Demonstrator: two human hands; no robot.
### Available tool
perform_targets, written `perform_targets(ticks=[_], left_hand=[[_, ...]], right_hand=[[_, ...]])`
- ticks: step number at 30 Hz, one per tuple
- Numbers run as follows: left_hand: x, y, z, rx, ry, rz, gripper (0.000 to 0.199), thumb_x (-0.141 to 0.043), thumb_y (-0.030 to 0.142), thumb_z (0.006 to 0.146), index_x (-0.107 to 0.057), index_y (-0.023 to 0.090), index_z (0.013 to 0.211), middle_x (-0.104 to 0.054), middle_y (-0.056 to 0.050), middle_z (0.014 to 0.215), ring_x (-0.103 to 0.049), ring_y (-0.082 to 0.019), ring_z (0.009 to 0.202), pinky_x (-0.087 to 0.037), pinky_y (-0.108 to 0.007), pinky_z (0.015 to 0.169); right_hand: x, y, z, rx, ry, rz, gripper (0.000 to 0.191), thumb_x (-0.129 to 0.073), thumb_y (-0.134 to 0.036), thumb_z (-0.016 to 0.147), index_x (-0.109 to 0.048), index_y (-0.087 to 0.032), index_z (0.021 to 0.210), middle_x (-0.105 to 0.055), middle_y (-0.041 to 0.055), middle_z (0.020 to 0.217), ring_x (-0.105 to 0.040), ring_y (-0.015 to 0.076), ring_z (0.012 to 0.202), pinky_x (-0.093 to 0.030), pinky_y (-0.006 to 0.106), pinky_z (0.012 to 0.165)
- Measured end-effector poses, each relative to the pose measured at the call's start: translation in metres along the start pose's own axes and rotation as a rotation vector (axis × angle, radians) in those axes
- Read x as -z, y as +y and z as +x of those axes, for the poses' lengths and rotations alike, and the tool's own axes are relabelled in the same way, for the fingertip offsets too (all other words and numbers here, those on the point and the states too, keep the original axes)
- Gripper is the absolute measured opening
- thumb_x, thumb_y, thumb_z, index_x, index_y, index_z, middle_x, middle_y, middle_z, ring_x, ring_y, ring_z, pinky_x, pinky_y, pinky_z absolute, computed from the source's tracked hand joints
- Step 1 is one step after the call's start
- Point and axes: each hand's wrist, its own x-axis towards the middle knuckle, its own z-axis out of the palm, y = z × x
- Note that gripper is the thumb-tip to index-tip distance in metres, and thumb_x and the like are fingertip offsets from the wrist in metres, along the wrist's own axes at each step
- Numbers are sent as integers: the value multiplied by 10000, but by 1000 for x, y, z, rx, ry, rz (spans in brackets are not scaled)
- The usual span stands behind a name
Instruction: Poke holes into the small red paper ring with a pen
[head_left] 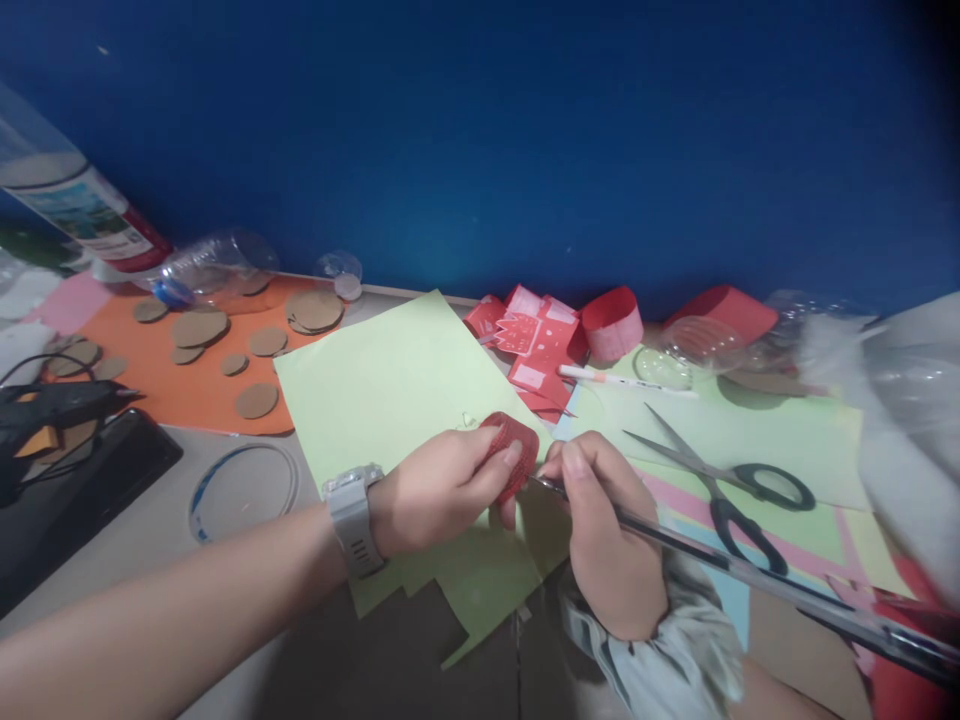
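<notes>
In the head view, the left hand pinches a red piece above a green sheet; the right hand grips a pen, its tip at the piece. To the right lie scissors; at left, cardboard discs rest on 1 orange sheet.

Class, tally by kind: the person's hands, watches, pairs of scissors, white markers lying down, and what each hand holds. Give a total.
Hands: 2, left hand and right hand
Watch: 1
Scissors: 1 pair
White marker: 1
Red piece, held: 1
Pen-like tool, held: 1
Total: 7
</notes>
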Motion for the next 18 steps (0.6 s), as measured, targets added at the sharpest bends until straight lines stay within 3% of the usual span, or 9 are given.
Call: perform_targets(ticks=[4,9,14,18], left_hand=[[0,0,0,1,3,5,314,-307,241,1001,-503,176,766,-640,38,659,-564,-101,666,-391,-194,707],[0,0,0,-3,-13,11,321,-291,260,1010,-491,179,771,-635,38,655,-569,-102,675,-388,-196,698],[0,0,1,11,-3,3,308,-296,261,1011,-497,180,791,-629,43,652,-566,-94,659,-392,-186,692],[-1,1,1,6,14,-23,298,-312,213,999,-504,178,775,-597,42,670,-551,-88,666,-390,-184,708]], right_hand=[[1,1,1,27,-3,-50,323,-419,-320,1000,-455,-193,705,-486,-47,671,-452,80,606,-352,198,542],[2,-2,0,25,-118,-51,326,-390,-309,1007,-464,-193,712,-449,-44,617,-432,86,573,-348,211,556],[3,-5,-1,33,-79,-62,330,-381,-311,1009,-439,-194,706,-443,-40,621,-412,92,567,-334,213,532],[4,-4,-2,3,-179,-52,362,-364,-340,1009,-438,-190,688,-438,-27,617,-427,103,575,-358,227,567]])
